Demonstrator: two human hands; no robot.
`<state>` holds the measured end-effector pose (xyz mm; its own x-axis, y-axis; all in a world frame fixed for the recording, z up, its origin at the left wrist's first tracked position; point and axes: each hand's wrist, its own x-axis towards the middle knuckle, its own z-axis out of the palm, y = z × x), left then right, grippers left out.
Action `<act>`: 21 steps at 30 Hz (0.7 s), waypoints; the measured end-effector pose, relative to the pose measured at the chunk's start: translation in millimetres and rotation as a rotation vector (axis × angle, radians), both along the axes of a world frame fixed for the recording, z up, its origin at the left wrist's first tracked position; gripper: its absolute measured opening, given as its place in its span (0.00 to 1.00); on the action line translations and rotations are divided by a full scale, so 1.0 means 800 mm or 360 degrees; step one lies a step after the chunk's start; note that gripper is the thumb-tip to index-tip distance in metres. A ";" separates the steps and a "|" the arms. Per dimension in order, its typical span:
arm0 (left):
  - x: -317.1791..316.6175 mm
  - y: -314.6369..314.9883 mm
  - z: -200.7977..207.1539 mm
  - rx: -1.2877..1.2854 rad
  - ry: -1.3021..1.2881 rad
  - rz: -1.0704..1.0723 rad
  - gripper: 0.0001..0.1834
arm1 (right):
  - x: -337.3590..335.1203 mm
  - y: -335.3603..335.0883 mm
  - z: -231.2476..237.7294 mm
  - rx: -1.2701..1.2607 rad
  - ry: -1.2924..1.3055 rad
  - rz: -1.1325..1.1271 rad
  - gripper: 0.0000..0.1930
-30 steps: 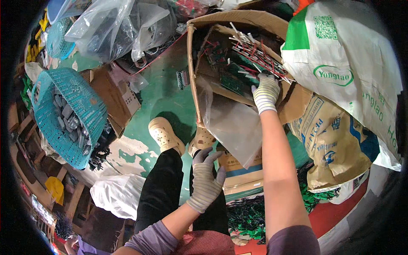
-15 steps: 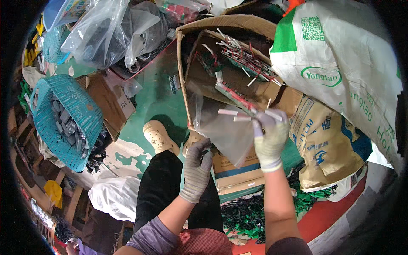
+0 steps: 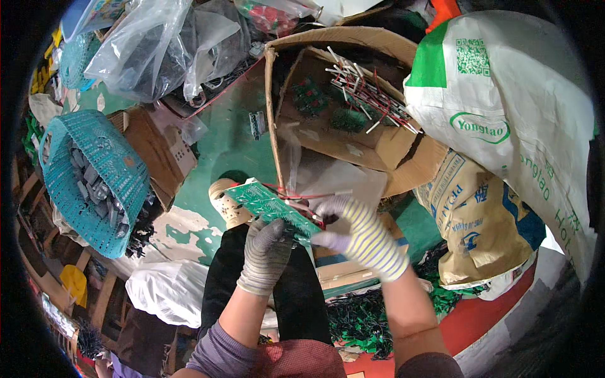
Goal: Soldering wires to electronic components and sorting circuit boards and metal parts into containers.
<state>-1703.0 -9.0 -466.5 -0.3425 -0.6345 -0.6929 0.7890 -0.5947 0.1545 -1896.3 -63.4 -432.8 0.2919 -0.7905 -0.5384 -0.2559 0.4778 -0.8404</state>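
Note:
A green circuit board (image 3: 258,198) is tilted over my lap, with the fingers of my left glove closed on its near edge. My left hand (image 3: 265,255), in a striped work glove, grips it from below. My right hand (image 3: 362,239), in a similar glove and slightly blurred, is closed at the board's right end, where red and white leads (image 3: 296,200) run along it. Whether that hand pinches the board, the leads or both is partly hidden. Beyond them stands an open cardboard box (image 3: 315,142) holding a bundle of red wires with white ends (image 3: 372,94) and some green boards (image 3: 309,97).
On the left, a teal plastic basket (image 3: 57,183) holds grey blocks. Clear plastic bags (image 3: 142,53) lie at the far left. A large white woven sack (image 3: 504,82) and a tan sack (image 3: 469,233) stand on the right. Green and black parts (image 3: 359,321) are heaped near my right forearm.
My right hand has moved from the box toward my lap, bringing the circuit board with its leads. My left hand, earlier without anything visible in it, now grips the board.

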 end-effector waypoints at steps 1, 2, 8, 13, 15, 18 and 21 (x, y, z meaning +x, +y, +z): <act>0.007 -0.002 -0.001 0.0091 -0.0082 0.0066 0.23 | -0.007 -0.024 -0.013 -0.0041 -0.0136 0.0143 0.14; 0.014 -0.002 0.003 0.0177 -0.0215 0.0103 0.21 | -0.013 -0.031 -0.033 0.0055 -0.0084 -0.0212 0.11; -0.001 -0.004 0.002 0.0332 -0.0177 0.0270 0.19 | -0.083 -0.095 -0.189 -0.1103 0.1593 0.0002 0.11; 0.011 -0.006 0.004 0.0474 -0.0244 0.0342 0.15 | -0.053 -0.127 -0.220 -0.0896 0.2077 0.0248 0.15; 0.016 -0.005 0.004 0.0474 -0.0240 0.0361 0.15 | -0.052 -0.124 -0.230 -0.0956 0.2264 0.0302 0.16; 0.020 -0.006 0.003 0.0455 -0.0233 0.0374 0.15 | -0.063 -0.119 -0.236 -0.1000 0.2195 0.0403 0.17; 0.024 -0.002 -0.002 0.0405 -0.0197 0.0345 0.14 | -0.073 -0.116 -0.243 -0.1063 0.2225 0.0447 0.19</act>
<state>-1683.7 -10.6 -468.4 -0.1226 -0.4850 -0.8659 0.8856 -0.4474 0.1252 -1955.0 -155.9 -627.2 0.0540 -0.9948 -0.0869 -0.9934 -0.0624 0.0964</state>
